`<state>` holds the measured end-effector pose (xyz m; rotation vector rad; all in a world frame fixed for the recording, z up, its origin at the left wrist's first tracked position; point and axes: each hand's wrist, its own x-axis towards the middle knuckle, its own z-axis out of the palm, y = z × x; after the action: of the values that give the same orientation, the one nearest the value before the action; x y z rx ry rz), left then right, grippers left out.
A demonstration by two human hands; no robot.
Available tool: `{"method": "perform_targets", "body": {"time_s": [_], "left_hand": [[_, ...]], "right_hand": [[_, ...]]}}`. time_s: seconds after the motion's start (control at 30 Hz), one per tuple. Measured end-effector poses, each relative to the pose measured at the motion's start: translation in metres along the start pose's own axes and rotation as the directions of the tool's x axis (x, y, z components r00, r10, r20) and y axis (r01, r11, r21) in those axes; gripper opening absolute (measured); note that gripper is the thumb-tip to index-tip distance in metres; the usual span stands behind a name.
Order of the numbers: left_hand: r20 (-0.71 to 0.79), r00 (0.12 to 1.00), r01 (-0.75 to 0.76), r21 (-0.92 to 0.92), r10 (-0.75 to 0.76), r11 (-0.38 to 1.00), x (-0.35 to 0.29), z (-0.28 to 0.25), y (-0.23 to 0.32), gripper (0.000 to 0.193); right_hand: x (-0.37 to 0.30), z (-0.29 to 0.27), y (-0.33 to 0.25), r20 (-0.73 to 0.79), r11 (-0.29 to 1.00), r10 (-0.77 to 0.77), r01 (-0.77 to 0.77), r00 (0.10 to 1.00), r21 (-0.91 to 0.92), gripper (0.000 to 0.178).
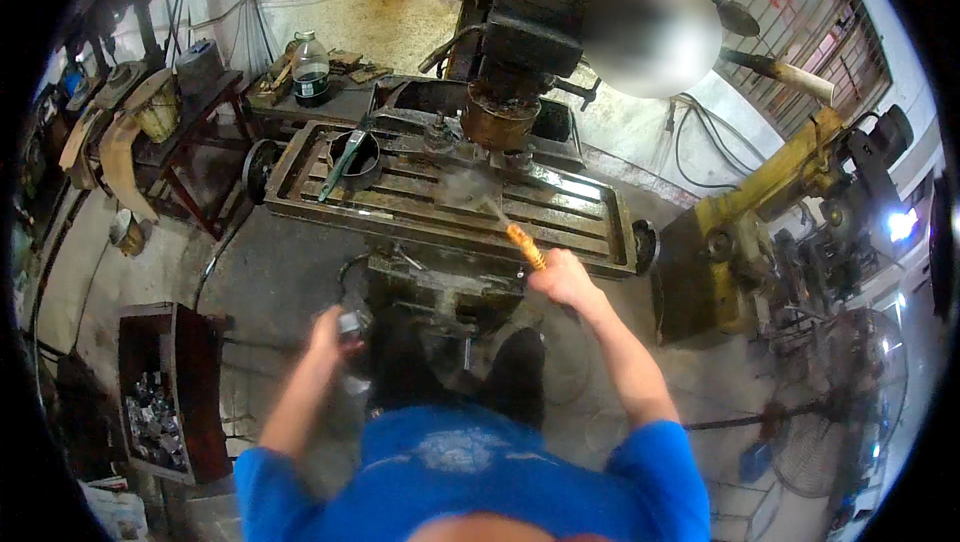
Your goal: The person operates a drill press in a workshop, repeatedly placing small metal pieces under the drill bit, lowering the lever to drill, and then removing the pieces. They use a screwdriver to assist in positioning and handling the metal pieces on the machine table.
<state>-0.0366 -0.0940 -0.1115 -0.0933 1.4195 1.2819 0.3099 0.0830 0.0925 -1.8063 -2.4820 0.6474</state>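
Observation:
My right hand point(562, 280) grips an air blow gun point(526, 246) with an orange-yellow body and a thin nozzle. Its tip points up and left over the slotted machine table point(560, 222). A pale haze hangs above the slots by the nozzle. Low on the left, in front of the machine, my left hand point(325, 335) is closed round a small grey metal block point(350, 323). A brush point(345, 164) with a green handle leans across a dark round can point(366, 163) on the table's left part. The rusty machine head point(500, 117) stands over the table's far side.
Handwheels point(262, 171) stick out at both table ends. Lower left stands a rusty bin point(172, 322) of small metal pieces. A bench point(215, 92) holds clutter, with a clear bottle point(310, 72) nearby. A yellow machine point(715, 252) and a floor fan point(815, 442) stand at right.

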Motion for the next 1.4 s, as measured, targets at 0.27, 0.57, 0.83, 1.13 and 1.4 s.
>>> {"method": "perform_targets", "body": {"time_s": [0.27,0.57,0.83,1.13,1.4], "left_hand": [[0.411,0.896,-0.257,0.174,0.167,0.951,-0.037,0.151,0.053,0.022],[0.469,0.849,-0.347,0.149,0.243,0.926,-0.047,0.188,0.086,0.021],[0.522,0.742,-0.622,0.302,0.42,0.722,-0.035,0.268,0.113,0.027],[0.705,0.318,-0.552,0.681,0.634,-0.481,0.016,0.309,0.131,0.03],[0.76,0.212,-0.673,0.569,0.615,-0.472,0.01,0.273,0.15,0.028]], "right_hand": [[0.04,-0.016,-0.012,-0.222,1.0,0.001,-0.001,0.975,-0.001,0.038],[-0.03,0.004,0.019,0.168,0.861,-0.49,0.446,0.855,0.245,0.019],[-0.05,-0.015,0.041,0.192,0.903,-0.226,0.131,0.955,0.409,0.018],[0.032,0.026,0.064,-0.175,0.353,-0.312,0.285,0.934,0.891,0.041],[0.034,0.086,0.073,-0.227,0.908,0.094,0.011,0.969,0.419,0.03]]}}
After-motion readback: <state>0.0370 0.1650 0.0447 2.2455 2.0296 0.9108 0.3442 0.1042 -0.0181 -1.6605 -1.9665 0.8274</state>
